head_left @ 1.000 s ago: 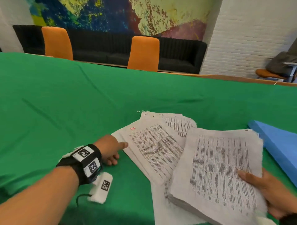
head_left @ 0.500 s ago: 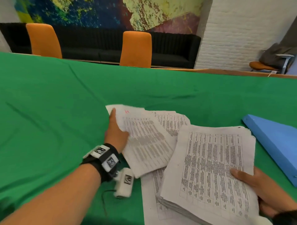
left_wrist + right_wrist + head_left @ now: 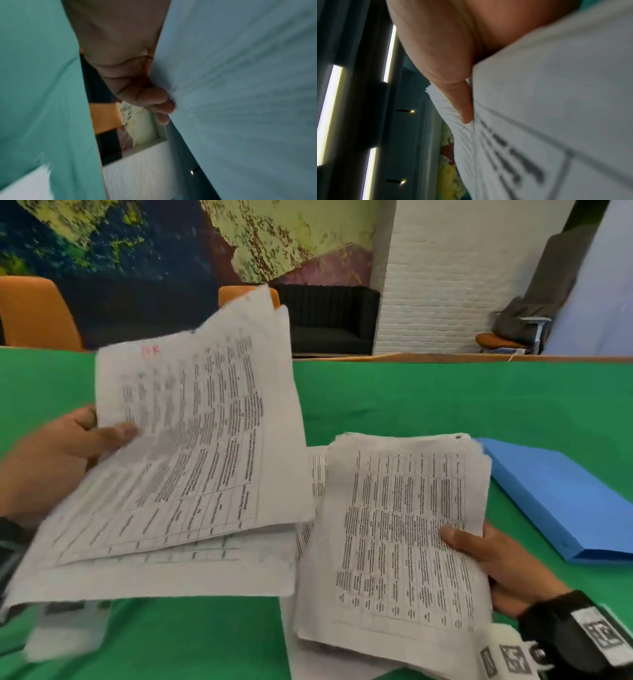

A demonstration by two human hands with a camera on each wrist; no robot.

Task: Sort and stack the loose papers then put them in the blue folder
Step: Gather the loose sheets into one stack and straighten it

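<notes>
Head view is showing the green bench (image 3: 428,405) spreading across the whole scene, with the blue folder (image 3: 561,498) lying flat and closed at the right, its long axis running from far-left to near-right. The left hand (image 3: 65,460) is holding a raised sheaf of papers (image 3: 191,460) off the bench, thumb on the printed face, fingers behind; its top edge is tilting up and away toward the far side. The right hand (image 3: 496,566) is gripping the thick stack (image 3: 400,539) by its right edge, thumb lying on top, the long axis running roughly near to far. That stack is sitting just left of the folder, over a loose sheet (image 3: 318,474) on the bench. Left wrist view is showing fingers (image 3: 154,97) curling against the sheaf's back.
</notes>
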